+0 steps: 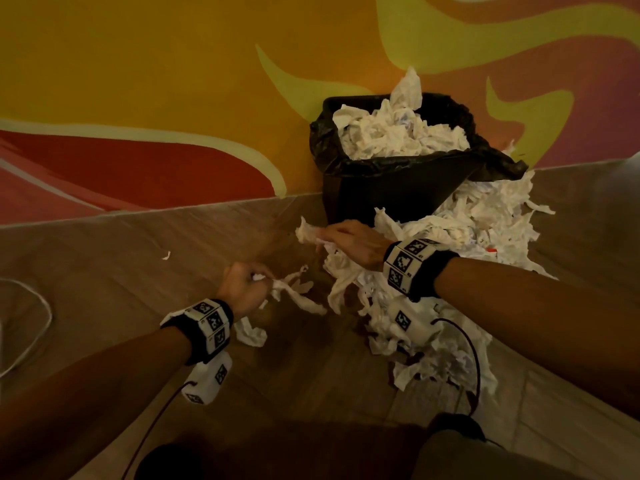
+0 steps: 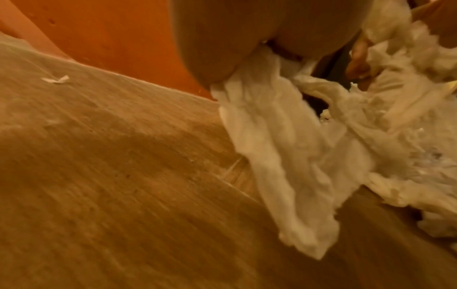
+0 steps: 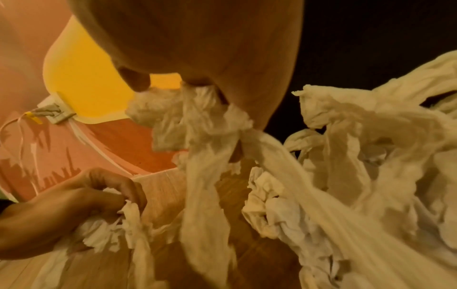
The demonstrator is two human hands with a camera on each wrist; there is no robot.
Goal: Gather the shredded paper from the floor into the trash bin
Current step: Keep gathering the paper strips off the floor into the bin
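Observation:
A black trash bin with a black liner stands against the wall, heaped with white shredded paper. More shredded paper lies in a big pile on the floor to the bin's right and in front of it. My left hand grips a clump of strips that trail down to the floor. My right hand grips another bunch just in front of the bin, with long strips hanging from it. In the right wrist view the left hand is seen curled round its clump.
The floor is wood-patterned, with one small scrap lying loose at the left. A painted orange, yellow and red wall runs behind the bin. A white cable loops at the far left. My knees show at the bottom edge.

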